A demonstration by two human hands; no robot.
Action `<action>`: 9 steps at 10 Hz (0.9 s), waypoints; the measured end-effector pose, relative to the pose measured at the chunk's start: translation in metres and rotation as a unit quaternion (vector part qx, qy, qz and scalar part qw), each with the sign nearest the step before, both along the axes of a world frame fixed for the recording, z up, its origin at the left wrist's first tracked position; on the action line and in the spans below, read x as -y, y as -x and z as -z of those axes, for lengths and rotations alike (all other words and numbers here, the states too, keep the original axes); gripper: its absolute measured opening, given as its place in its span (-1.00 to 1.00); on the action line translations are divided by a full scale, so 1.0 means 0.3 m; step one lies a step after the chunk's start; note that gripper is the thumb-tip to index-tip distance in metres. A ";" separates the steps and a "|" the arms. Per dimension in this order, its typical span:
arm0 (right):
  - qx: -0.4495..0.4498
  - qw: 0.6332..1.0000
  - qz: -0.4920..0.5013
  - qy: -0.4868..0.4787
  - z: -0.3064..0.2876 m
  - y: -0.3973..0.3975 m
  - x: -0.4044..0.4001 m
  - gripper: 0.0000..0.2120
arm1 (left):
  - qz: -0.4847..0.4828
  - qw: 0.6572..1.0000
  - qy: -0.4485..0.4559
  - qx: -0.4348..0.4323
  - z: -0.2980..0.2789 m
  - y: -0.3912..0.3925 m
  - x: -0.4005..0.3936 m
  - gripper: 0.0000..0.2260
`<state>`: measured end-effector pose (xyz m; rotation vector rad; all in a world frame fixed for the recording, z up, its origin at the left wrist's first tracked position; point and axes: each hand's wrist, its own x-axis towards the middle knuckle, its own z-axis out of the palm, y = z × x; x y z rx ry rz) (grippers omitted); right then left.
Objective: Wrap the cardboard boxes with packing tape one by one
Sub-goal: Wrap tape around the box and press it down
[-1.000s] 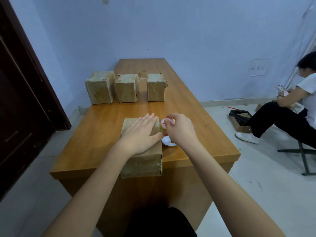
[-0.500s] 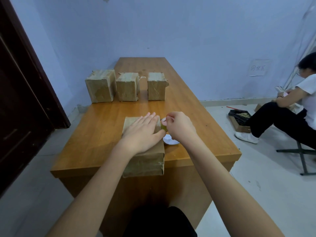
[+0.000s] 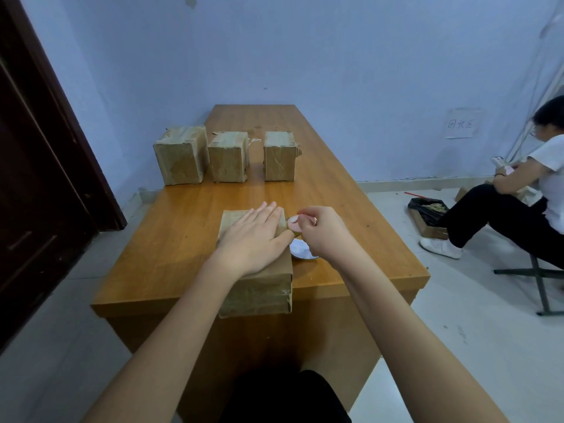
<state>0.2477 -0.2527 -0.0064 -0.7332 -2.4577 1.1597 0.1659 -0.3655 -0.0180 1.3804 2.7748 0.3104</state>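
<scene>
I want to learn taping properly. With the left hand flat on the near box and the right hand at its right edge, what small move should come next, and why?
Probably draw the tape roll a little further right and down over the side of the near box. The left hand lies flat on its top, steadying it, while the right hand holds the roll at that edge.

Left hand lies flat, fingers straight; right hand curled, pinching.

A wooden bench stands against a pale blue wall. A dark door is at left. The floor has pale tiles; a paper sign hangs at right.
</scene>
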 end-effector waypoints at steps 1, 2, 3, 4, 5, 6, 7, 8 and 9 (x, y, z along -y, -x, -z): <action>-0.012 1.000 -0.007 0.006 0.014 -0.007 0.000 -0.67 | 0.000 1.000 -0.003 0.010 -0.001 -0.001 0.001 -0.38; -0.033 0.999 -0.019 0.016 0.031 -0.020 0.000 -0.67 | -0.001 1.000 -0.013 0.023 -0.001 0.002 0.002 -0.49; -0.047 0.999 -0.022 0.010 0.046 -0.039 0.000 -0.68 | 0.003 1.000 -0.010 0.019 -0.003 0.002 0.004 -0.53; -0.053 0.998 -0.027 0.014 0.052 -0.060 0.001 -0.68 | 0.002 1.000 -0.008 0.017 -0.005 0.000 0.005 -0.54; -0.055 0.998 -0.029 -0.008 0.056 -0.073 0.007 -0.71 | 0.001 1.000 -0.005 0.016 -0.006 -0.002 0.005 -0.54; -0.073 0.997 -0.010 0.034 0.047 -0.079 -0.002 -0.76 | 0.000 1.000 -0.006 0.018 -0.008 -0.002 0.005 -0.54; -0.132 0.987 0.035 0.086 0.036 -0.099 -0.040 -0.76 | 0.001 1.000 -0.003 0.025 -0.010 0.000 0.005 -0.54; -0.170 0.970 0.042 0.169 0.024 -0.130 -0.085 -0.77 | 0.004 1.000 -0.005 0.022 -0.007 0.005 0.006 -0.54; -0.181 0.948 0.065 0.253 0.021 -0.146 -0.139 -0.78 | 0.003 1.000 -0.007 0.022 -0.002 0.009 0.005 -0.54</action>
